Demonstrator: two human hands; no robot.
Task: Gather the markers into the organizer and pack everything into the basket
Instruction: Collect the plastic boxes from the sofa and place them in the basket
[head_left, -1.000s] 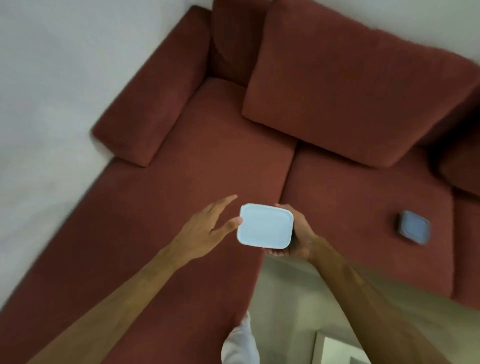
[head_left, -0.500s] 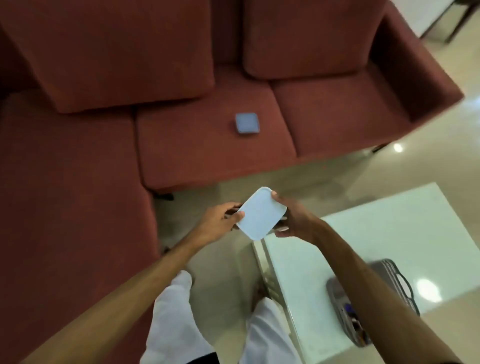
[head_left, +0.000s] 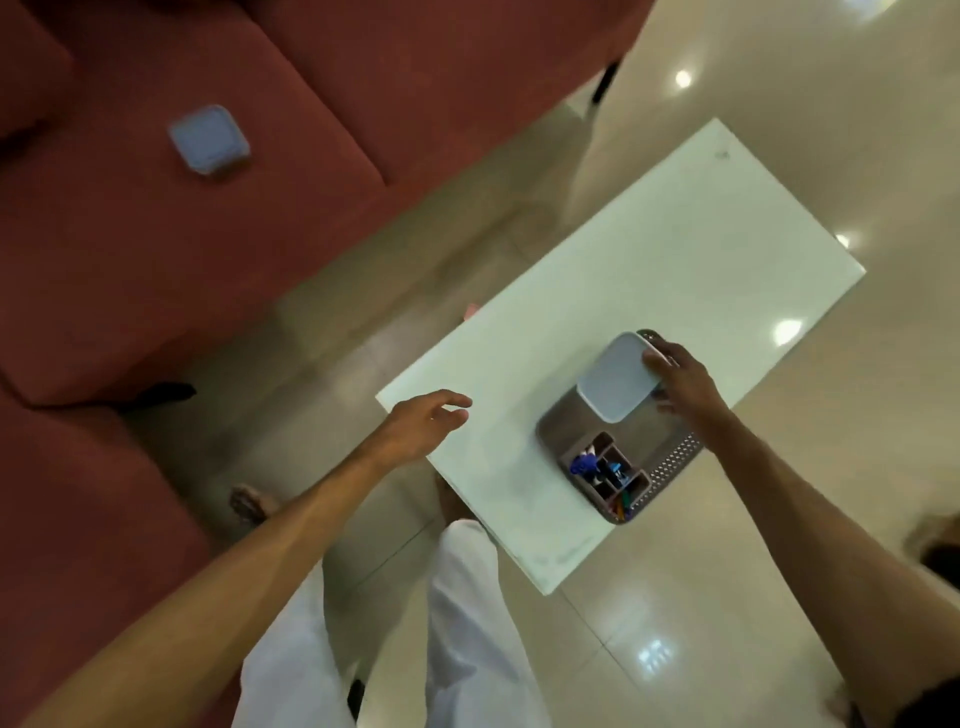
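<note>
The right hand (head_left: 678, 382) grasps a pale blue-white rounded-square container (head_left: 618, 376) by its right edge, thumb on the top face, and holds it over the upper end of the grey basket (head_left: 675, 460). Whether the container touches the basket cannot be told. The basket stands on the white counter (head_left: 675, 234), right of frame centre, with a perforated side wall along its lower right edge. The organizer (head_left: 608, 470) sits inside the lower end of the basket; its compartments hold markers (head_left: 584, 463) in blue and other colours, their tips blurred.

The left hand (head_left: 423, 423) is released, fingers loosely spread, above the left corner of the counter, grasping nothing.

A second rounded-square container (head_left: 208, 137) lies on the red sofa (head_left: 156, 286) seat in the upper left of the frame, well apart from the counter. White trouser legs (head_left: 467, 623) show at the bottom centre over the glossy tiled floor (head_left: 675, 623).
</note>
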